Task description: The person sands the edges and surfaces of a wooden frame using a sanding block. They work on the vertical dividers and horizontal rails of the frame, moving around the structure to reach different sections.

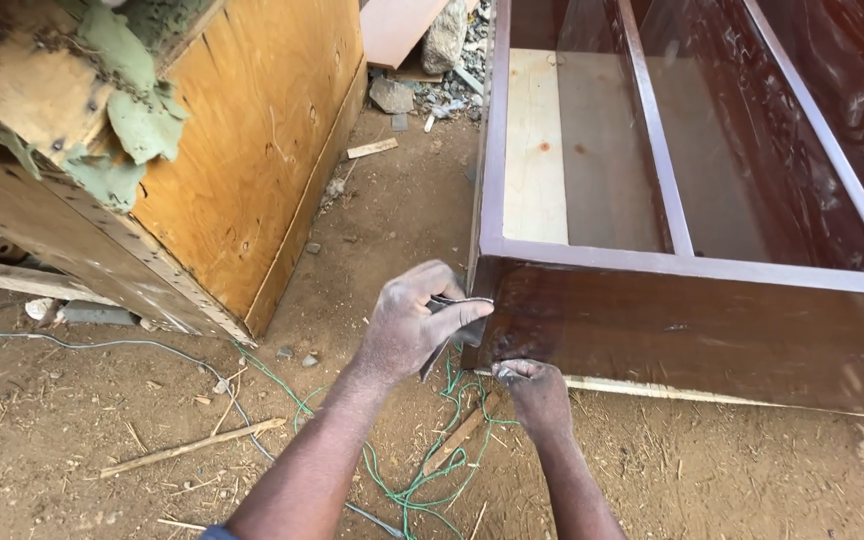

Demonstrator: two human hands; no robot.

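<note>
Fingers of the left hand (414,325) pinch a thin, bendy grey sheet (449,322), maybe sandpaper, flat against the corner of the big dark shiny wooden cabinet (692,335) lying on the dirt ground (82,440). The right hand (537,392) curls its fingers against the cabinet's low corner edge. The sheet looks light and floppy, so pinching its edge works, while the cabinet looks heavy, hard and slippery.
</note>
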